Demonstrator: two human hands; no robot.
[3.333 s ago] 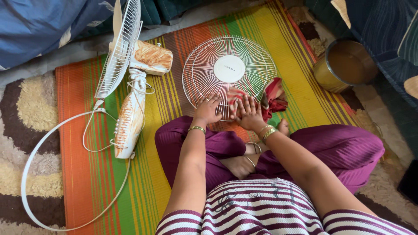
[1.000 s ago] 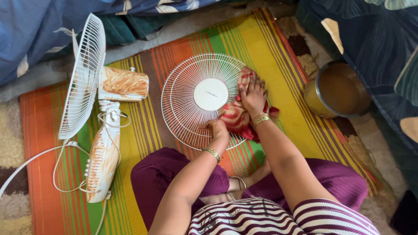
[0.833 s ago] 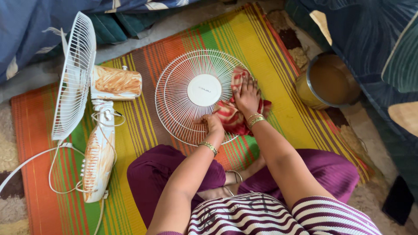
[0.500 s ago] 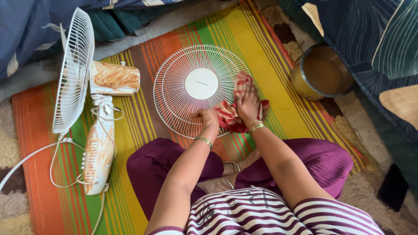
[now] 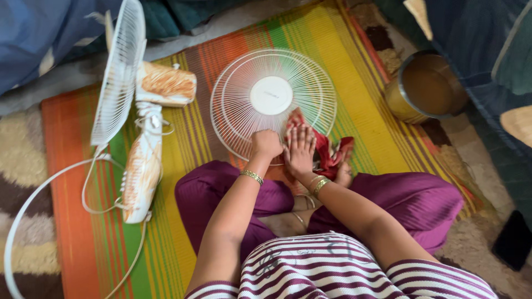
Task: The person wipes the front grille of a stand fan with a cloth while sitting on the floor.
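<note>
A round white wire fan grille (image 5: 252, 72) lies flat on the striped mat in front of my crossed legs. My left hand (image 5: 265, 144) grips its near rim. My right hand (image 5: 300, 150) presses flat on a red patterned cloth (image 5: 331, 153) that lies over the grille's near right edge. Both wrists carry gold bangles.
A white and orange fan body (image 5: 145, 160) with its rear grille (image 5: 119, 72) lies on the left of the mat (image 5: 360, 99), next to a white ring (image 5: 22, 221) and cord. A metal pot (image 5: 429, 88) of brownish water stands at right. Blue bedding borders the back and right.
My right hand and the cloth have slid from the grille's right side down to its near edge, close to my left hand. The view has shifted slightly.
</note>
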